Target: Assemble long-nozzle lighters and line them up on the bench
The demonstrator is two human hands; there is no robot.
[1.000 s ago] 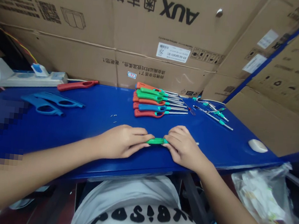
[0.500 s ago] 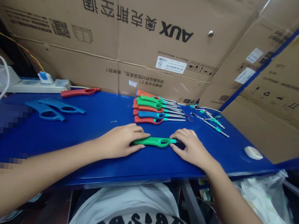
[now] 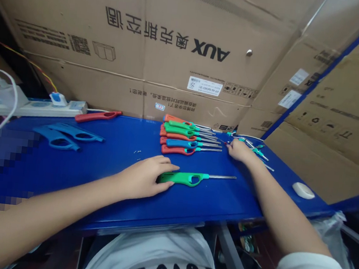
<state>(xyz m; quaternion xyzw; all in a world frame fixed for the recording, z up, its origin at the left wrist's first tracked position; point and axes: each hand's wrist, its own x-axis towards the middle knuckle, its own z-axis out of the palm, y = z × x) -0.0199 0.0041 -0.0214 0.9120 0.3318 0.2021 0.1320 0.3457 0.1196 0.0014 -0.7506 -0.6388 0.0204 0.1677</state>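
Note:
A green long-nosed gas lighter (image 3: 179, 177) lies sideways on the blue table, its metal tube pointing right. My left hand (image 3: 149, 176) is closed around the handle's left end, thumb on the near side and fingers on the far side. Farther back on the right, my right hand (image 3: 239, 151) pinches the red handle of what looks like a small screwdriver (image 3: 227, 144); its thin shaft points left toward the lighter tubes. Behind the green lighter lies a stack of assembled lighters (image 3: 178, 143) in red, orange, green and blue, tubes to the right.
Loose metal tubes with teal parts (image 3: 257, 150) lie beyond my right hand. Blue handle shells (image 3: 70, 133), a red shell (image 3: 98, 115) and a power strip (image 3: 34, 108) are at left. Tiny metal pins (image 3: 137, 151) lie mid-table. A white oval object (image 3: 303, 190) sits at right. Cardboard (image 3: 161, 64) walls the back.
My right hand has left the lighter's tube end and reached back and right to the small red-handled tool. The lighter's metal tube now shows. My left hand still holds the green handle.

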